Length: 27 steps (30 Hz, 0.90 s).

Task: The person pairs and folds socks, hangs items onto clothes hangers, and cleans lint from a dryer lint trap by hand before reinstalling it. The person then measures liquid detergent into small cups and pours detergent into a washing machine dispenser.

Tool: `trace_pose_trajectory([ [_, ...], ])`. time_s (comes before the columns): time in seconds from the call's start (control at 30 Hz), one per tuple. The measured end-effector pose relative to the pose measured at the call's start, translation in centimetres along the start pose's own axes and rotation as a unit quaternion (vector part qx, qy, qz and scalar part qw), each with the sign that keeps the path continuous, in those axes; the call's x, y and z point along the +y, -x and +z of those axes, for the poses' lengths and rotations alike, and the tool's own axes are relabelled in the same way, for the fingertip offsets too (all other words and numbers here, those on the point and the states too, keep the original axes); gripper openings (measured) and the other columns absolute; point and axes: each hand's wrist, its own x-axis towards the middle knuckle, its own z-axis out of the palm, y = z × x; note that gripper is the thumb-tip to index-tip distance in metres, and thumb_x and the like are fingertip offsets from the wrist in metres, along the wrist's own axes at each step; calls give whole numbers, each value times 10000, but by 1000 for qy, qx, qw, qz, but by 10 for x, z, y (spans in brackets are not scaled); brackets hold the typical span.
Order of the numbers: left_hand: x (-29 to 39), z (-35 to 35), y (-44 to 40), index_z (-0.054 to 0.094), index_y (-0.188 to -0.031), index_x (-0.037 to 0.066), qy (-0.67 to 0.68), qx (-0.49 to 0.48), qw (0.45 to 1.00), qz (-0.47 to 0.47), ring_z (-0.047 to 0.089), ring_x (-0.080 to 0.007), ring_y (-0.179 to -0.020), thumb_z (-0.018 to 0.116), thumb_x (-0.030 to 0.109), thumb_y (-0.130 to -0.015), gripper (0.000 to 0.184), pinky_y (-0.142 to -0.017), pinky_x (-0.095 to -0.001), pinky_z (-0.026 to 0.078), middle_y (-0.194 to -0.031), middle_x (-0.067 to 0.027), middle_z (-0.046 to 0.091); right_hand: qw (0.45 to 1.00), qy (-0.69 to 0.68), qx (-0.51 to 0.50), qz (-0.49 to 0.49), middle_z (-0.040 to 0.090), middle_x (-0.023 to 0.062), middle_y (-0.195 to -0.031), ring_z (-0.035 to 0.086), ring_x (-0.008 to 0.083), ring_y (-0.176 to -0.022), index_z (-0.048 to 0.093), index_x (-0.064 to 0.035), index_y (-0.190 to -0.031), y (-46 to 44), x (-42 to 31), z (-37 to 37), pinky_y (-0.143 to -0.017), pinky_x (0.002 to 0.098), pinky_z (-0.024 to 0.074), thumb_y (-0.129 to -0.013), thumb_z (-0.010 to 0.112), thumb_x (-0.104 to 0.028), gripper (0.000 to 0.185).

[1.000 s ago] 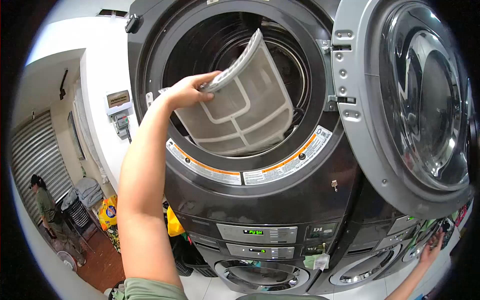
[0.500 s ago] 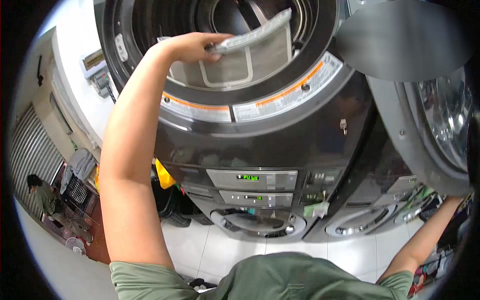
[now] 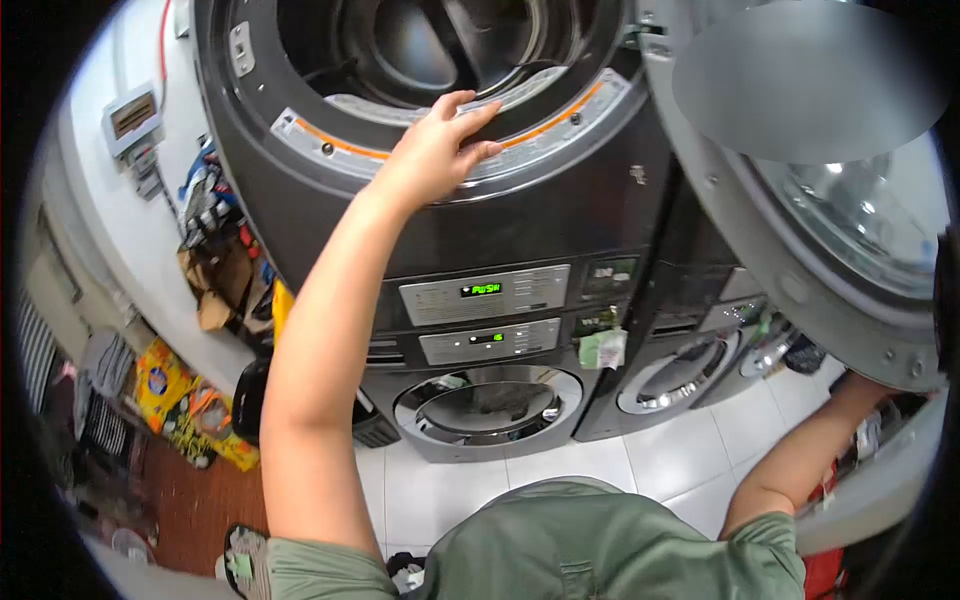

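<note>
My left hand is over the lower rim of the upper machine's round opening, its fingers spread and nothing held in them. Just beyond the fingertips, the pale, curved top edge of a lint screen shows in the rim; its mesh part is out of sight. Behind it is the dark metal drum. On the right the round glass door stands wide open. My right forearm reaches to the door's lower edge, where the hand itself is hidden.
Below the opening are two control panels with green lit displays, then a lower front-loading washer. More machines stand to the right. Bags and yellow packs are at the left by the wall. White floor tiles lie below.
The lint screen, earlier held up in my left hand with its mesh showing, now sits down in the rim. My left hand has let go of it. The view has shifted.
</note>
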Motion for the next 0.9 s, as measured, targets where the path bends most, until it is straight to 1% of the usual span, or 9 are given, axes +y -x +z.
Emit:
trace_pose_trajectory([
  [0.17,181,-76,39,714,-1124,47,195,195,947,167,627,-244,-1051,637,-16,-854,288,-896,-338,499,-1175,-149,628,980,-89,-107,-142,595,149,-1032,599,281,-810,414,39,-1397,113,-207,30,-672,341,515,-784,778,-296,788],
  [0.23,218,-89,58,697,-1119,-24,238,279,902,230,603,-274,-1108,537,270,-987,359,-965,-368,475,-1195,-203,609,954,-140,-186,-186,594,159,-1032,604,296,-812,408,44,-1399,167,-273,44,-676,352,522,-775,784,-298,804],
  [0.33,245,-119,87,467,-1373,-38,313,365,862,162,542,-278,-1206,304,617,-992,775,-1020,-397,437,-1315,-204,534,892,-232,-321,-218,592,174,-1032,611,317,-814,400,52,-1401,250,-346,65,-682,369,532,-762,793,-302,830],
  [0.43,241,-138,103,307,-1453,-24,323,526,785,-52,548,-245,-1177,477,541,-980,756,-1013,-375,437,-1269,-192,553,807,-312,-450,-222,589,190,-1032,619,339,-816,391,59,-1403,320,-392,89,-688,386,542,-748,802,-306,855],
  [0.53,193,-158,95,345,-1411,-21,212,523,808,-170,593,-177,-992,742,224,-870,714,-847,-305,479,-1137,-139,599,730,-288,-606,-131,555,182,-1037,611,356,-904,357,2,-1457,371,-406,101,-699,398,548,-807,743,-241,795],
  [0.63,83,-161,79,503,-1255,-38,206,479,819,-240,555,-125,-766,808,182,-818,576,-651,-273,459,-896,-70,628,674,-300,-660,-142,513,192,-962,621,380,-693,587,-7,-1081,429,-370,86,-607,461,524,-807,705,-256,388],
  [0.73,-25,-153,71,594,-1048,-38,113,503,825,-233,571,-159,-751,798,342,-816,490,-586,-267,447,-866,-83,622,591,-285,-734,-175,487,170,-961,606,328,-678,610,-28,-1104,466,-291,33,-596,422,530,-891,638,-241,302],
  [0.83,-83,-136,64,625,-964,-41,-89,464,802,-365,622,-244,-788,702,524,-842,584,-663,-348,502,-916,-151,651,582,-148,-796,-83,533,152,-992,639,340,-741,647,-70,-965,506,-165,-44,-650,437,544,-897,592,-272,221],
  [0.9,-133,-132,61,641,-917,-38,-142,438,801,-383,654,-286,-804,642,612,-842,654,-718,-400,529,-954,-172,667,451,66,-890,-36,599,163,-1037,666,347,-776,637,-48,-918,495,-79,-107,-652,447,561,-843,594,-202,176],
])
